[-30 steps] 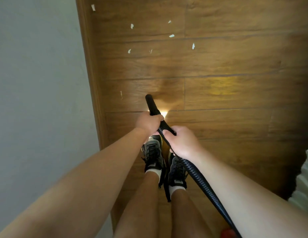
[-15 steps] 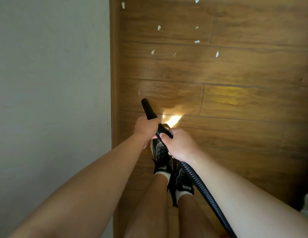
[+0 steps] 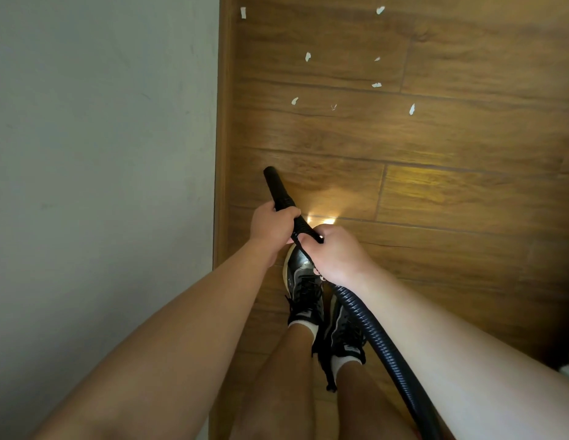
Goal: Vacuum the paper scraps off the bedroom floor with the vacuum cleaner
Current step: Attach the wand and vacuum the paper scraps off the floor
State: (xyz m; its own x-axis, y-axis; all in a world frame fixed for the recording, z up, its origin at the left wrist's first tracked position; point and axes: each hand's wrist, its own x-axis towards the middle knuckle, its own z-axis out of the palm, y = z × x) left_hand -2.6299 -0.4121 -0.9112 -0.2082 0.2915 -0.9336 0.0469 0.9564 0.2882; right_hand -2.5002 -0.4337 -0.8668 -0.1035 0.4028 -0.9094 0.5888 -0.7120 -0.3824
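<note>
Head view shows the vacuum hose point(image 3: 372, 331) running up between both hands, its black nozzle point(image 3: 274, 185) angled toward the baseboard point(image 3: 222, 122). The left hand point(image 3: 270, 227) wraps the nozzle's base; the right hand point(image 3: 337, 252) grips the hose just behind. Paper scraps point(image 3: 307, 56) lie scattered on the wood floor point(image 3: 467, 201), well ahead of the nozzle, so most of the vacuuming looks undone.

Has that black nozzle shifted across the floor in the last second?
Yes. The nozzle has moved left, closer to the wooden skirting board along the wall.
</note>
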